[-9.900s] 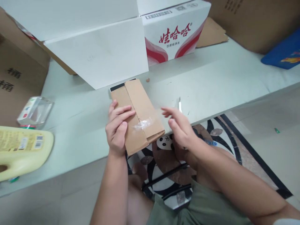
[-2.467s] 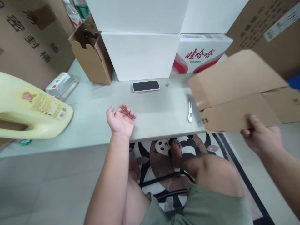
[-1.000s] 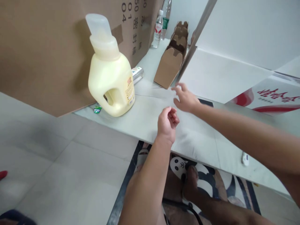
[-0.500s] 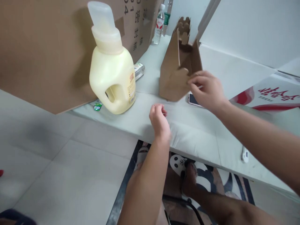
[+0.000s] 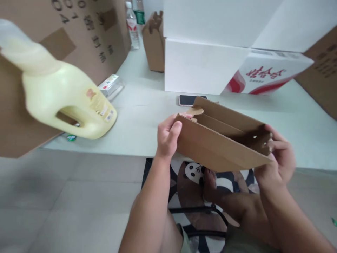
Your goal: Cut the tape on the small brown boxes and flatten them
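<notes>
An open brown cardboard box (image 5: 218, 147) is held up tilted over the front edge of the table, its opening facing up. My left hand (image 5: 168, 135) grips its left end, thumb on the outer side and fingers partly hidden behind the cardboard. At the right end, my right hand (image 5: 280, 158) is closed round the notched edge. Just behind the box, a phone (image 5: 191, 100) lies on the table. Farther back stands another brown cardboard box (image 5: 154, 47) with a notched top.
A large pale yellow bottle (image 5: 65, 95) is at the left before a big carton (image 5: 92, 38). Two plastic bottles, one a clear bottle (image 5: 133, 28), stand behind. White boxes (image 5: 200, 66) line the back of the table (image 5: 139, 119). A clear small package (image 5: 112, 86) lies near the yellow bottle.
A brown box has come forward off the back group and is now held between both hands. My left hand has closed on it. The view has turned to the right.
</notes>
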Demonstrator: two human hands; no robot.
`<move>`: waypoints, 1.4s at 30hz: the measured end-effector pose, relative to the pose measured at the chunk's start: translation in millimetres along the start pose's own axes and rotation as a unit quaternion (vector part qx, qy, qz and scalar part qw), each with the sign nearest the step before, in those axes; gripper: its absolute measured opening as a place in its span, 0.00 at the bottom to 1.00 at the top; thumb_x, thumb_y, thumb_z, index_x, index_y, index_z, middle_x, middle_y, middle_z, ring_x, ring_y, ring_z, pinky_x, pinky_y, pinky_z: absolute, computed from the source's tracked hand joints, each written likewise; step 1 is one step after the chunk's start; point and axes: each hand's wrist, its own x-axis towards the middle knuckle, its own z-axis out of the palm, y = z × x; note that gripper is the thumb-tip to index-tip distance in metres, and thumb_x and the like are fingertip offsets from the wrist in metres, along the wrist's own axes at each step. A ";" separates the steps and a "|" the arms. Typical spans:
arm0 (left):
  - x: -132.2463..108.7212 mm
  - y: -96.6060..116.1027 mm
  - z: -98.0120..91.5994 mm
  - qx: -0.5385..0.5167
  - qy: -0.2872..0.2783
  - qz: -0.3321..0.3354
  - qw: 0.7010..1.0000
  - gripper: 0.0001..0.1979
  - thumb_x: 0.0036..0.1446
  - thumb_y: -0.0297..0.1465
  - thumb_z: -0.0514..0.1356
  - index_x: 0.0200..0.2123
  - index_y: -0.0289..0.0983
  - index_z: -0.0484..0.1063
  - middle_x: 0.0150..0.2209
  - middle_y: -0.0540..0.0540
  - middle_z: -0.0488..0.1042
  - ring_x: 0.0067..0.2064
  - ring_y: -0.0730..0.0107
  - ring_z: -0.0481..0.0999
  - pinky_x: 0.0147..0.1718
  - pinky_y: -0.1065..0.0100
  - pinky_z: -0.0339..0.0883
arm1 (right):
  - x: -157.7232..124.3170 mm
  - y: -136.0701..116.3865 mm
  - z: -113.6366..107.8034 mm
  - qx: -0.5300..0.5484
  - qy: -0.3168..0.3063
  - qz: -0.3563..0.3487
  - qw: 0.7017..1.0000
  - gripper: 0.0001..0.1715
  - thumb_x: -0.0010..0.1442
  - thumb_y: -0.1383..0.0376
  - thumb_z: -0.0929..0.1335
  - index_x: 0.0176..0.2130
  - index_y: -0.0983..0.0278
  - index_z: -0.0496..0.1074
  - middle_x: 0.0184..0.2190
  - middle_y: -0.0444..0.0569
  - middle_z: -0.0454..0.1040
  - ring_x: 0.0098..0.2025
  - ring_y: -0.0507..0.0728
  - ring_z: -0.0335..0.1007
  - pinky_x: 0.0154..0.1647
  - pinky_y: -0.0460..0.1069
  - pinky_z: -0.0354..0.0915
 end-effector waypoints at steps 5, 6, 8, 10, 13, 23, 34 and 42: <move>1.8 -16.2 17.8 0.035 0.021 -0.001 0.999 0.20 0.64 0.49 0.59 0.33 0.43 0.85 0.37 0.45 0.85 0.51 0.55 0.82 0.54 0.55 0.73 | -9.4 28.4 -10.7 0.059 -0.009 0.037 0.998 0.24 0.58 0.46 0.73 0.52 0.49 0.72 0.69 0.49 0.68 0.74 0.74 0.58 0.66 0.74 0.65; 2.5 -18.9 20.7 0.043 0.023 0.001 0.999 0.20 0.64 0.49 0.59 0.33 0.43 0.84 0.36 0.45 0.85 0.51 0.55 0.82 0.55 0.54 0.72 | -11.9 35.8 -12.3 0.076 -0.004 0.036 0.996 0.24 0.59 0.46 0.72 0.52 0.49 0.71 0.70 0.48 0.65 0.74 0.73 0.56 0.68 0.75 0.61; 4.3 -23.2 26.6 0.051 0.026 0.015 0.998 0.21 0.64 0.49 0.59 0.30 0.43 0.83 0.35 0.46 0.84 0.50 0.54 0.82 0.56 0.53 0.71 | -18.3 49.6 -14.6 0.110 0.007 0.022 0.994 0.22 0.63 0.48 0.70 0.54 0.50 0.69 0.72 0.48 0.62 0.75 0.72 0.54 0.72 0.76 0.54; 6.6 -26.9 32.5 0.050 0.026 0.034 0.998 0.21 0.64 0.49 0.57 0.28 0.42 0.81 0.33 0.46 0.83 0.49 0.55 0.82 0.57 0.53 0.71 | -24.6 59.8 -16.2 0.124 -0.007 0.014 0.992 0.21 0.66 0.51 0.68 0.57 0.51 0.69 0.72 0.48 0.63 0.76 0.71 0.53 0.75 0.76 0.48; 11.1 -31.3 41.0 0.046 0.028 0.054 0.997 0.24 0.64 0.49 0.55 0.24 0.42 0.77 0.27 0.47 0.80 0.43 0.56 0.81 0.56 0.52 0.70 | -29.1 65.0 -18.5 0.116 -0.047 0.024 0.992 0.23 0.67 0.53 0.67 0.59 0.54 0.70 0.70 0.51 0.66 0.77 0.72 0.50 0.75 0.75 0.48; 10.8 -38.2 52.9 0.137 0.089 0.037 0.986 0.16 0.60 0.44 0.57 0.27 0.41 0.74 0.29 0.47 0.78 0.43 0.57 0.80 0.53 0.52 0.72 | -14.9 53.6 -14.3 0.077 -0.028 -0.008 0.997 0.17 0.65 0.50 0.66 0.49 0.54 0.71 0.50 0.51 0.77 0.59 0.71 0.73 0.72 0.75 0.54; 0.3 -41.4 46.5 0.161 -0.022 0.043 0.986 0.17 0.62 0.44 0.64 0.51 0.45 0.75 0.56 0.44 0.77 0.61 0.54 0.75 0.62 0.52 0.68 | -14.4 62.8 -18.7 0.109 -0.008 0.125 0.986 0.43 0.64 0.47 0.68 0.71 0.44 0.47 0.78 0.49 0.42 0.79 0.71 0.43 0.73 0.73 0.54; 3.1 -44.2 41.2 0.181 -0.079 0.057 0.979 0.20 0.65 0.46 0.61 0.59 0.52 0.74 0.67 0.47 0.70 0.70 0.53 0.66 0.71 0.48 0.58 | -15.9 77.2 -13.8 0.114 -0.003 0.091 0.989 0.36 0.64 0.45 0.66 0.67 0.45 0.56 0.69 0.51 0.59 0.73 0.69 0.56 0.70 0.70 0.61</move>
